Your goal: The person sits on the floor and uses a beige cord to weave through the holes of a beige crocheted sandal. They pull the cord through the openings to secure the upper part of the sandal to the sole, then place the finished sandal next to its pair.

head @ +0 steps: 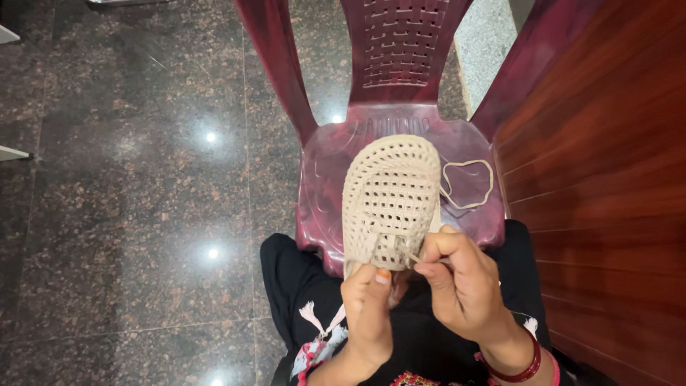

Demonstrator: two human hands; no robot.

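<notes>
Fingers: both hands are closed in a pinch on the beige work. The left hand [368,307] grips the near edge of the crocheted piece [391,200] with its thumb on top, and the right hand [457,282] nips the yarn between fingertips [423,267] just at that same edge.

Step in hand: it looks like a stitch being worked or tightened along the bottom rim of the openwork oval, though I can make out no hook in the right hand, so it may be hidden in the pinch.

Next move: as I judge it, a short, careful pull or loop through one of the small holes near the thumb, with the left hand holding the piece taut so the mesh does not bunch.

Where the piece lies: held up over the maroon plastic chair [329,164], its far rounded end pointing away from the person, its near end between the two hands, touching both.

Yarn tail: a loose loop of beige yarn [468,184] rests on the chair seat just right of the piece and runs back toward the right hand.

Around: dark polished stone floor [143,179] to the left, a reddish wooden panel [607,143] on the right.
</notes>
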